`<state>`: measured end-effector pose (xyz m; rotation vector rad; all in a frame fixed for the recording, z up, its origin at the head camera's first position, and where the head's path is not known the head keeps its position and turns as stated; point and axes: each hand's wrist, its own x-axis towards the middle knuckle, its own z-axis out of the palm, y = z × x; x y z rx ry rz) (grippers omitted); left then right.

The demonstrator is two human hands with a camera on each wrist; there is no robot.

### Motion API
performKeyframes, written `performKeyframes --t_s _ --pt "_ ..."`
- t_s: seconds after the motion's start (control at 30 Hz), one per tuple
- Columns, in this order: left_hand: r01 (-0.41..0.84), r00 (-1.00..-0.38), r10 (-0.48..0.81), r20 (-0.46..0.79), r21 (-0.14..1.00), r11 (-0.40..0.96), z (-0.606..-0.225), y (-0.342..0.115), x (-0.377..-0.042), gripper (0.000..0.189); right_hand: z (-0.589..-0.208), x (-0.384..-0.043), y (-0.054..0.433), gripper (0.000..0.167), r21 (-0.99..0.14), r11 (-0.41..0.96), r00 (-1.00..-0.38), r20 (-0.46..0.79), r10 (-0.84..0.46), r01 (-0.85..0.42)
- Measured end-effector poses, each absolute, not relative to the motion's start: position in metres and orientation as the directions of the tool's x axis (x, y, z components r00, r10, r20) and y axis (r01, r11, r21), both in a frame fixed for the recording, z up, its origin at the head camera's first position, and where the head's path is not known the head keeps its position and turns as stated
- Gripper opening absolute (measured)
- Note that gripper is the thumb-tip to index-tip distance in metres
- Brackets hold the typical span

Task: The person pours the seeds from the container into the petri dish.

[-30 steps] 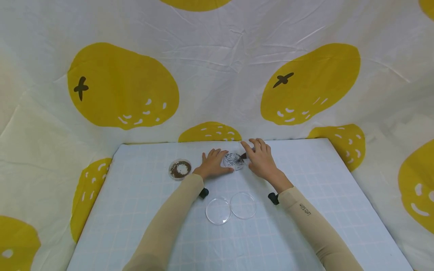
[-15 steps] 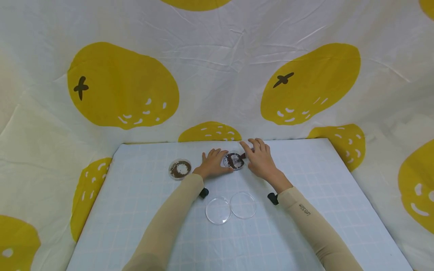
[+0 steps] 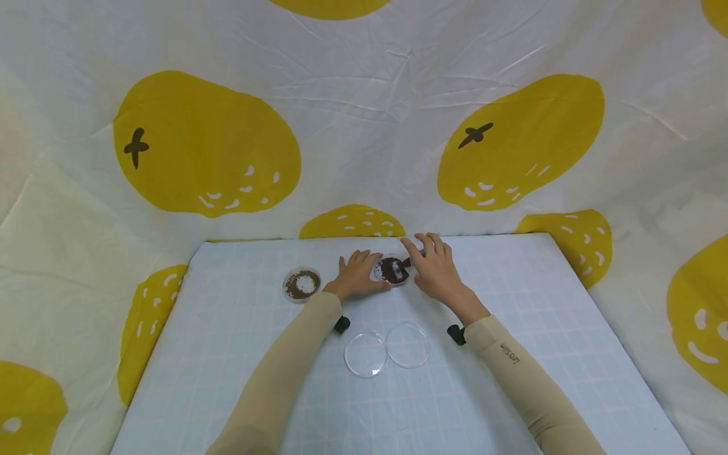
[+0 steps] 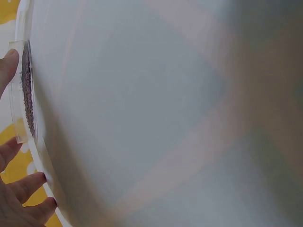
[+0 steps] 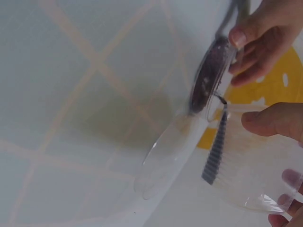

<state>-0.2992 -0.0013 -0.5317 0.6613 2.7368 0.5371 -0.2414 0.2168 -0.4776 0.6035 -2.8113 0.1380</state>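
My left hand steadies a clear petri dish on the table, thumb on its near side and fingers at its far side. Dark brown granules cover most of the dish floor, with a pale patch still showing. To the right, my right hand grips a clear cup-like container tipped toward the dish. More dark granules lie along its lower side, and some are at its lip above the dish rim. In the left wrist view, only fingers and the dish's edge show.
A second petri dish with a brown ring around a white centre stands left of my left hand. Two clear round lids lie side by side nearer me. Behind the table hangs a cloth with yellow fruit prints.
Dark granules have spread from scattered specks to a layer over most of the dish. The tilted container has shifted very slightly left; the left hand has stayed in place.
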Motion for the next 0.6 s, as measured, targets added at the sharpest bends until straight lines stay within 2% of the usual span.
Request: performKeyframes --t_s 0.37,0.6 --pt "0.380 -0.860 0.480 -0.174 0.411 0.829 -0.531 -0.001 -0.299 0.092 -0.477 -0.241 0.220 0.088 -0.056 0.914 -0.886 0.278 -0.372 -0.401" --pt "0.380 -0.862 0.477 -0.172 0.404 0.832 -0.534 0.000 -0.300 0.092 -0.481 -0.238 0.228 0.093 -0.199 0.908 -0.910 0.277 -0.307 -0.367"
